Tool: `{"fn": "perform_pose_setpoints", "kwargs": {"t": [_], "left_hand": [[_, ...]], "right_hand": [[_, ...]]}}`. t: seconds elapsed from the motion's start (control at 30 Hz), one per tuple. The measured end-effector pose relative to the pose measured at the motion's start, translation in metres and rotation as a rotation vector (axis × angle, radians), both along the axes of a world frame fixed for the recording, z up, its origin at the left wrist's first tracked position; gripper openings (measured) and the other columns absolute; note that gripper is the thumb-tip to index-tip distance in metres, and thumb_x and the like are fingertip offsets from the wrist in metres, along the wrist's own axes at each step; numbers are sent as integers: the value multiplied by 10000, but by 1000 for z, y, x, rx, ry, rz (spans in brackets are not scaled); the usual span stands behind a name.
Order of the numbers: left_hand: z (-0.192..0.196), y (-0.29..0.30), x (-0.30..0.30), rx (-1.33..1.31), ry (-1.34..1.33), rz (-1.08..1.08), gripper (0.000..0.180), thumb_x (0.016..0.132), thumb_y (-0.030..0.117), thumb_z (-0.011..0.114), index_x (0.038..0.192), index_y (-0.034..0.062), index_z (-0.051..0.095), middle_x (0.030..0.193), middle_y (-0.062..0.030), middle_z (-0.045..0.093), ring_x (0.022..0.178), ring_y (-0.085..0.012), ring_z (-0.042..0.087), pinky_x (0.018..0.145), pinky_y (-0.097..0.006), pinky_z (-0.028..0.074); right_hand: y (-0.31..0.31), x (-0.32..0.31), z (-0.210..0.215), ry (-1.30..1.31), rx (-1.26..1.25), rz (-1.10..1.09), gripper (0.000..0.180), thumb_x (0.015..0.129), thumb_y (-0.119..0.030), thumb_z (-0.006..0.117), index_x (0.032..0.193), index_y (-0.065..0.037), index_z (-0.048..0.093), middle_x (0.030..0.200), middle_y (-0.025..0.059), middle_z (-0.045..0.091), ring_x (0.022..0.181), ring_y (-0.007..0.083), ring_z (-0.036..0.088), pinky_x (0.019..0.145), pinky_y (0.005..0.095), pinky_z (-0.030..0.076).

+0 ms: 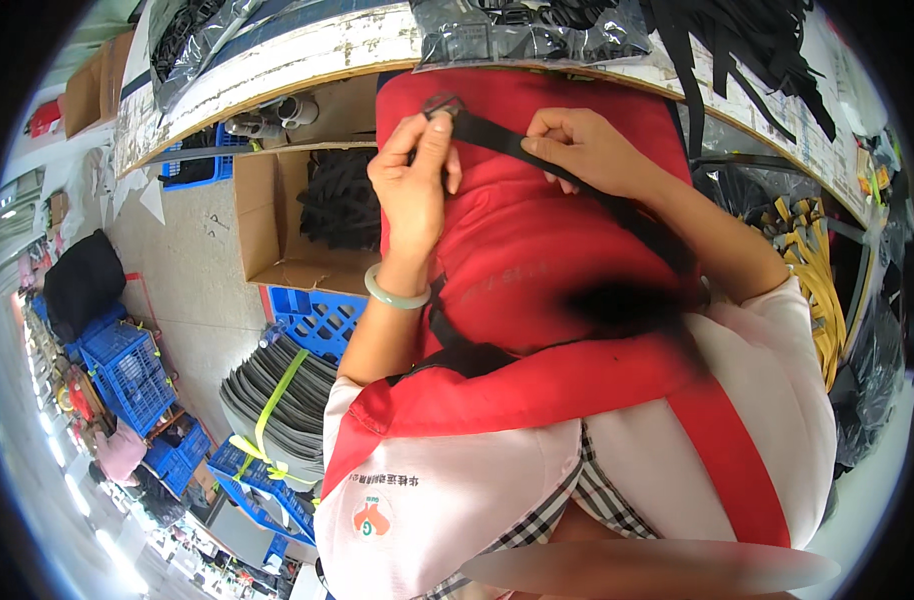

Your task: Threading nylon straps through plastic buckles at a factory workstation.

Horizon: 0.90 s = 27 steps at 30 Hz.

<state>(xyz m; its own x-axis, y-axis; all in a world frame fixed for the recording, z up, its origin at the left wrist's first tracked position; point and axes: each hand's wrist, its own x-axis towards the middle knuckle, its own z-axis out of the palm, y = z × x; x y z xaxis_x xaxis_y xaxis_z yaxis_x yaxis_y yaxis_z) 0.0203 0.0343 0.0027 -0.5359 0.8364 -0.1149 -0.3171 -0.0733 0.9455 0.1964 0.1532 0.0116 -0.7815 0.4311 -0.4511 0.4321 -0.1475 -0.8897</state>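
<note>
A black webbing strap [494, 136] stretches between my two hands above the red apron on my lap. At its left end is a small dark buckle [443, 102], pinched between the thumb and fingers of my left hand [414, 175]. My right hand [589, 150] is closed on the strap a short way to the right, thumb on top. Past that hand the strap trails down over the apron [517, 240] toward my right side. How the strap runs through the buckle is partly covered by my left fingers.
Beyond my hands runs a worn white table edge [327, 52], bearing a clear bag of black buckles [532, 40] and hanging black straps [737, 50]. Left are a cardboard box [262, 215] with black straps and a tied grey bundle [277, 400]. Yellow straps [817, 300] hang right.
</note>
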Motion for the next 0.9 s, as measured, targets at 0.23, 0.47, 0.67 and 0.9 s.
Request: {"fn": "perform_pose_setpoints", "kwargs": {"t": [0.23,0.47,0.67,0.9], "left_hand": [[-9,-2,18,-59,-128,-40,151,922,116,619,940,-27,664,741,-33,638,453,-61,474,398,-200,360],[-10,-2,2,-66,-181,-7,166,916,119,627,968,-33,668,733,-46,633,476,-62,482,412,-194,368],[-8,-1,15,-39,-33,-16,126,878,14,641,986,-37,678,754,-40,636,540,-54,502,456,-194,395],[-22,6,8,92,695,81,155,806,-26,688,960,-35,683,664,-31,572,575,-69,487,534,-215,404]], "right_hand": [[-7,-14,-22,293,223,113,190,951,-204,533,913,-26,585,658,11,574,554,80,546,509,238,448],[-1,-25,15,195,26,-57,199,950,-208,556,933,-18,614,648,5,560,465,57,493,445,189,400],[-11,-34,15,262,-92,-232,204,944,-200,562,921,1,592,646,27,573,445,79,510,413,208,404],[-21,-40,13,355,-214,-416,181,938,-194,567,904,-18,587,655,31,573,441,87,508,412,213,417]]}}
